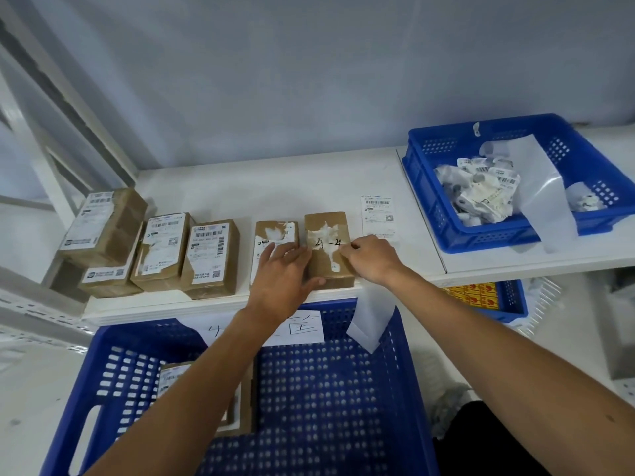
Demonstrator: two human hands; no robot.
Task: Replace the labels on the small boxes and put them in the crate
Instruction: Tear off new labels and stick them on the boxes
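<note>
Labelled boxes (pixel 161 249) wait left on desk (pixel 240 190). Left hand (pixel 278 273), fingers spread flat, steadies half-peeled box (pixel 275 231). Right hand (pixel 372 257), fingers pinched on label residue (pixel 324 233) of stripped box (pixel 326 269), mid-desk. Fresh label (pixel 378 214) beside; crate (pixel 326 389) below. Box likely light, stiff: grip long sides.

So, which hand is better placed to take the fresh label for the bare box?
Right. The label lies just beyond the right hand, while the left hand rests at the other side of the bare box, farther away.
</note>
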